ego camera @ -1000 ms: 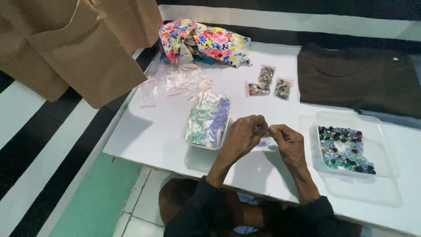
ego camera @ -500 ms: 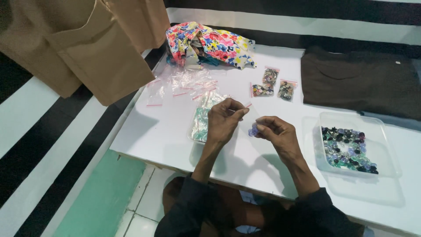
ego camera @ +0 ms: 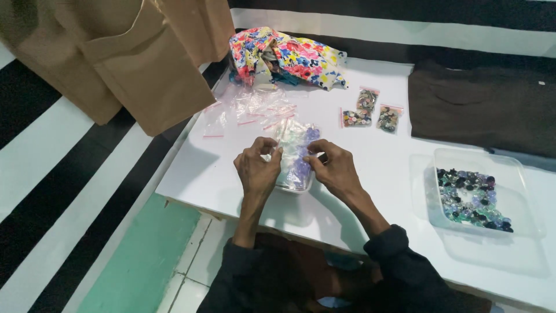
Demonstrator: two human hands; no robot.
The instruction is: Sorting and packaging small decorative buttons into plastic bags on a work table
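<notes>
A small clear bag (ego camera: 296, 152) with purple and pale beads inside is held up between both hands, just over the white table (ego camera: 376, 174). The left hand (ego camera: 258, 168) pinches the bag's left edge with curled fingers and thumb. The right hand (ego camera: 336, 169) pinches the right edge the same way, so the bag sits in the middle, touching both hands. Right under the bag there looks to be a small clear tray (ego camera: 294, 184) with more beads in it. Past the hands lies a heap of empty clear bags (ego camera: 255, 110) with pink strips. Near them, to the right, are three little filled bags (ego camera: 370, 111) of mixed beads. Well off to the right is a clear plastic tub (ego camera: 480, 191) holding dark, green and purple beads. At the far end of the table sits a bright flowery cloth (ego camera: 289, 58), and a dark brown cloth (ego camera: 480, 104) lies flat at the right. A tan cloth (ego camera: 133, 58) hangs at the upper left.
</notes>
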